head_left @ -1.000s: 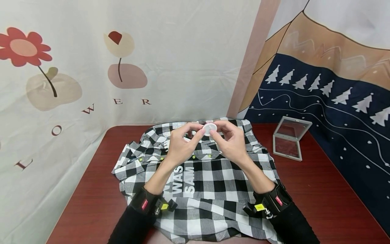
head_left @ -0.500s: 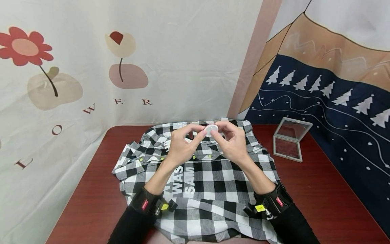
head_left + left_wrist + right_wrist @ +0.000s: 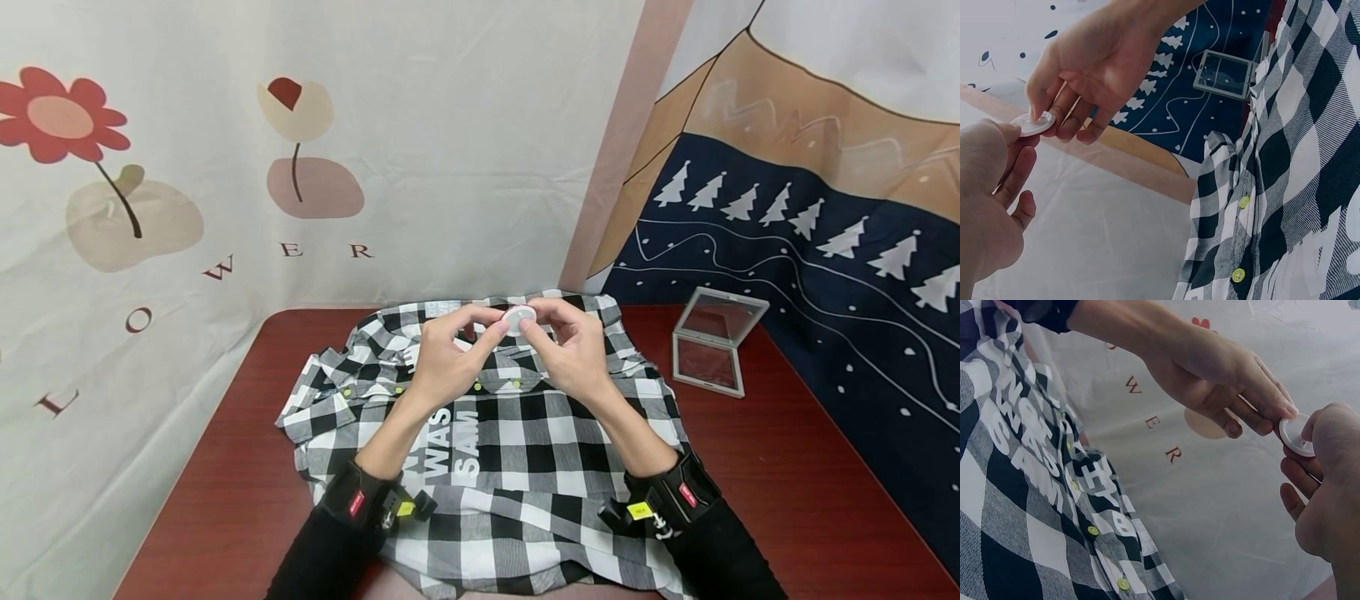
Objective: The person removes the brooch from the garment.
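I have both hands, left (image 3: 450,354) and right (image 3: 572,350), pinching the small white round disc (image 3: 517,320) above the checked black-and-white shirt (image 3: 517,467); nothing is attached yet.

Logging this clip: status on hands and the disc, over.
Left hand and right hand both pinch the white disc above the checked shirt. Nothing in the way; clear case sits aside.

The tabletop (image 3: 787,467) is a dark red-brown wood-grain surface. A black-and-white checked shirt (image 3: 517,467) is spread flat across its middle. A clear hinged case (image 3: 712,350), opened, is placed near the right rear edge, apart from the shirt.
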A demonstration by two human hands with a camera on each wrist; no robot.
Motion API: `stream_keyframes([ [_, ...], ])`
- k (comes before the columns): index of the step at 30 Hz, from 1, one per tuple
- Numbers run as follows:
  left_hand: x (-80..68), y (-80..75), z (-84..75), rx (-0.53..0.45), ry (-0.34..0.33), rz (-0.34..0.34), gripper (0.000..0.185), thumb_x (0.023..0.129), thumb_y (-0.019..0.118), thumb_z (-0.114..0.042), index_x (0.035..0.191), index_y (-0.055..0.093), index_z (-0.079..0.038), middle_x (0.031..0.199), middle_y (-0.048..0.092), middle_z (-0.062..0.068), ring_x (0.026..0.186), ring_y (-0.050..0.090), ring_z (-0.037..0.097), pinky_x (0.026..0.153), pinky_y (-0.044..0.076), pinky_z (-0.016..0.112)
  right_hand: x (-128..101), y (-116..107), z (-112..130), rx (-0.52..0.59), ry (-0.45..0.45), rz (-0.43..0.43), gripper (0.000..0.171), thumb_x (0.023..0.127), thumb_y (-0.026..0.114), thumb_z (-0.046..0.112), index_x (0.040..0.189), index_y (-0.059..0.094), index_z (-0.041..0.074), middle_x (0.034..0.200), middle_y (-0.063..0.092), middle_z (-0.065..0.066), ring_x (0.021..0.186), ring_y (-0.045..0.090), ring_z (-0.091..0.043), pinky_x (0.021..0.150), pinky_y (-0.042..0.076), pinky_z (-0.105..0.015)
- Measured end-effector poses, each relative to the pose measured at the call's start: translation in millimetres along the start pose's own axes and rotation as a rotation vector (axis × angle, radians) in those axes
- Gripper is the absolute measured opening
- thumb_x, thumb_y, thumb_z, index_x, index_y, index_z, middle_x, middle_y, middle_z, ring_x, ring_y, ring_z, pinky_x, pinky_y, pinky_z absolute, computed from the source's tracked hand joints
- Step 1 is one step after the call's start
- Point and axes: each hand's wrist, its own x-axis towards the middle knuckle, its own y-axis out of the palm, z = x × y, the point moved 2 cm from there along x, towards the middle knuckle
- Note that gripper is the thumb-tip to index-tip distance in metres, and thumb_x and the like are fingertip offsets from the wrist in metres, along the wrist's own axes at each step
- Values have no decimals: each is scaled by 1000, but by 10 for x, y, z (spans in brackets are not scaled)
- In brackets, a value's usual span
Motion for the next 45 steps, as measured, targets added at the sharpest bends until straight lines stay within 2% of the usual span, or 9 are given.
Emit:
stream_keyframes([
  [11,-5,-15,16,-21,-15,-16,10,103,82,-6,111,86,-4,98,86,11,81,69,11,71,53,48,4,16,-30,9,-20,13,21,98,72,-16,117,78,-12,105,79,0,90,69,-9,86,59,-19],
  [16,-15,-19,33,-14,-15,-28,9,102,82,-6,110,86,-4,98,87,11,81,70,9,71,52,37,-6,16,-35,-8,-7,27,21,99,73,-14,118,78,-11,107,79,-15,91,68,-9,88,59,-19],
  [19,-17,-25,48,-4,-9,-37,10,101,83,-6,110,86,-4,97,87,12,81,71,10,70,52,40,-8,16,-27,-17,-9,39,22,98,73,-14,119,77,-11,107,77,-25,92,68,-9,89,59,-18],
  [23,-12,-40,53,34,16,-44,11,101,83,-5,111,86,-3,99,87,12,81,73,15,69,54,44,-5,23,-14,-19,-6,65,22,100,73,-12,121,77,-10,110,75,-28,95,68,-11,92,59,-19],
  [28,1,-75,64,100,56,-41,13,101,83,-5,113,86,-2,101,87,13,83,76,22,70,60,46,-2,17,9,-1,22,108,24,103,69,-7,126,75,-10,118,77,-22,103,71,-11,96,60,-19],
  [32,18,-122,77,137,94,-39,14,101,84,-5,115,86,-3,102,87,12,84,75,23,75,60,32,22,-17,26,20,72,153,26,106,65,-6,130,72,-13,123,79,1,111,75,-5,96,62,-19],
  [35,34,-165,74,132,112,-28,15,101,84,-4,116,86,-3,103,87,12,85,73,23,79,54,22,43,-50,21,39,129,194,27,109,62,-3,132,71,-14,122,77,14,109,76,-4,97,63,-20],
  [40,62,-216,68,120,131,-4,15,100,84,-1,115,87,-5,106,87,11,92,76,24,82,56,24,62,-78,23,96,227,271,30,112,58,3,134,69,-15,124,78,14,113,76,-6,101,65,-25],
  [45,79,-225,75,108,165,16,17,98,84,2,113,87,-6,108,88,11,96,78,25,85,60,30,66,-79,3,213,271,331,32,114,54,3,136,67,-17,130,78,9,124,74,-10,107,65,-32],
])
